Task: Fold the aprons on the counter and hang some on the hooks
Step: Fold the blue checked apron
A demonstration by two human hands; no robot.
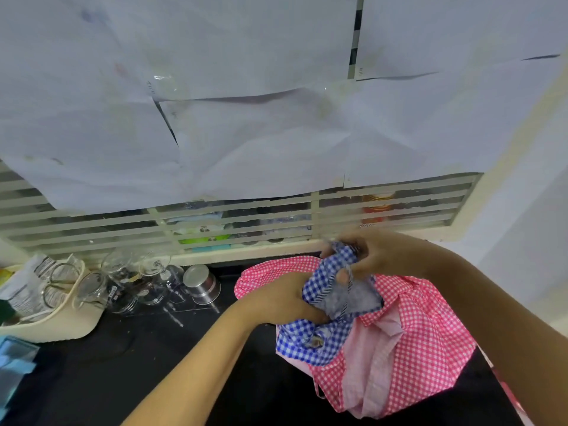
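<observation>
A blue-and-white checked apron (pixel 319 336) lies bunched on top of a pink-and-white checked apron (pixel 424 339), both crumpled on the black counter (pixel 138 373) at the right. My left hand (pixel 285 299) grips the blue apron's middle from the left. My right hand (pixel 372 256) pinches its upper part and a thin strap, lifting that end a little above the pile. No hooks are visible.
At the left stand a cream basket (pixel 61 321) with packets and scissors, several clear glasses (pixel 129 281) and a steel cup (pixel 201 284) lying on its side. A louvred window (pixel 246 222) covered with white paper runs behind the counter. Blue cloth (pixel 15 364) lies at the far left.
</observation>
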